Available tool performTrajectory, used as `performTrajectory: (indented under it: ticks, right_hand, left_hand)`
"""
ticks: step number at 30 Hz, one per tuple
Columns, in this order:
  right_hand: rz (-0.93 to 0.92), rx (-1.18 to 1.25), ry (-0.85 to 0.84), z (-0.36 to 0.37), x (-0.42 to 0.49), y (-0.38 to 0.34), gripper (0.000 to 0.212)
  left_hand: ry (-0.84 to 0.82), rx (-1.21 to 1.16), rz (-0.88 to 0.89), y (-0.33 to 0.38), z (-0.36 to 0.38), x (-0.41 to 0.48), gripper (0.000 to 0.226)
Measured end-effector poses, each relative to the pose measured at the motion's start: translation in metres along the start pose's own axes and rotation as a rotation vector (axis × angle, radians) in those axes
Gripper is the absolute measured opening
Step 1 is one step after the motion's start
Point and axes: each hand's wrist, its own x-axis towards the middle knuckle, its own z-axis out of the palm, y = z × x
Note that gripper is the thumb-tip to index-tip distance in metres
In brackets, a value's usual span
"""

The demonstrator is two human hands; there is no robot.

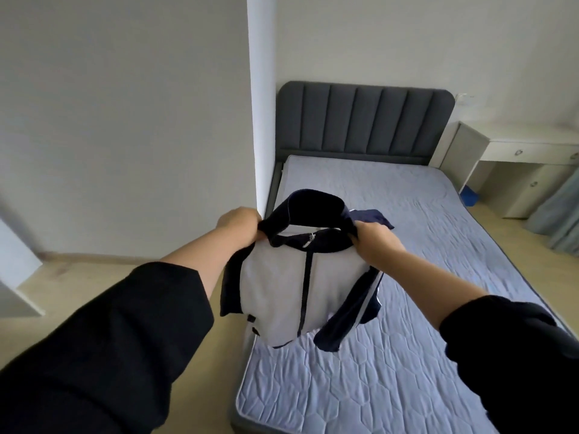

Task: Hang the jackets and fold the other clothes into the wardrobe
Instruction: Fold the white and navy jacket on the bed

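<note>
Head view, looking down along both my arms toward the bed.

My left hand (pixel 239 225) pinches the end of the dark collar on my left. My right hand (pixel 376 242) grips the other end of the same collar, fingers curled round the cloth.

The jacket (pixel 282 286) hangs in the air between my hands, over the near left part of the bed (pixel 407 355), with its front toward me. It has a pale grey body, a navy collar and sleeves, and a dark zip closed up to the neck. The collar stands open as a loop between the two grips. One navy sleeve hangs low over the quilted blue-grey mattress cover; I cannot tell whether it touches.

A navy fold shows just beyond my right hand. I cannot tell whether it is part of the jacket or a separate garment on the bed.

My forearms are bare below black sleeves (pixel 109 355).

A grey padded headboard (pixel 363 120) stands at the far end of the bed. Right of it is a white table (pixel 529 136); its drawer (pixel 518 152) is shut, so the contents are hidden. A blue object (pixel 471 195), too small to identify, sits low beneath the table. A pale curtain (pixel 560 220) hangs at the right edge. A light wooden floor (pixel 78 277) lies left of the bed.
</note>
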Motion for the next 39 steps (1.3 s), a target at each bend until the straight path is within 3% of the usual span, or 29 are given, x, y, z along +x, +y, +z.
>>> performTrajectory:
  ticks: [4,10,12,15,20,25,27,29,31,35,39]
  right_hand:
    - [0.004,-0.118,0.161,0.006,-0.016,0.013,0.033]
    - [0.082,-0.193,0.190,0.001,-0.045,0.039,0.041]
    - [0.112,-0.225,0.121,0.000,-0.055,0.052,0.045]
    - [0.162,-0.267,-0.052,0.003,-0.072,0.067,0.050]
    - [0.243,-0.252,-0.335,0.024,-0.082,0.080,0.045]
    - [0.306,-0.244,-0.255,0.049,-0.064,0.100,0.050]
    - [0.321,-0.257,-0.204,0.070,-0.055,0.106,0.043]
    - [0.320,-0.284,-0.158,0.095,-0.047,0.110,0.029]
    - [0.337,-0.265,-0.113,0.134,-0.033,0.115,0.021]
    - [0.362,-0.241,-0.106,0.233,-0.011,0.130,0.025]
    - [0.475,-0.128,-0.105,0.352,-0.016,0.152,0.023]
  left_hand:
    - [0.083,-0.044,-0.174,0.016,0.021,-0.007,0.020]
    - [0.100,-0.608,-0.095,0.012,0.059,-0.018,0.050]
    - [0.090,-0.499,0.023,0.010,0.069,-0.026,0.053]
    - [0.002,-0.096,0.242,0.016,0.082,-0.039,0.050]
    - [-0.445,0.168,0.171,0.045,0.093,-0.034,0.050]
    - [-0.203,0.144,0.033,0.066,0.122,0.000,0.037]
    - [-0.184,0.104,-0.052,0.069,0.148,0.019,0.023]
    - [-0.186,0.032,-0.114,0.071,0.177,0.034,0.023]
    - [-0.165,-0.024,-0.161,0.069,0.214,0.054,0.024]
    - [-0.112,-0.031,-0.208,0.056,0.312,0.092,0.022]
    - [-0.156,-0.119,-0.290,0.051,0.427,0.120,0.029]
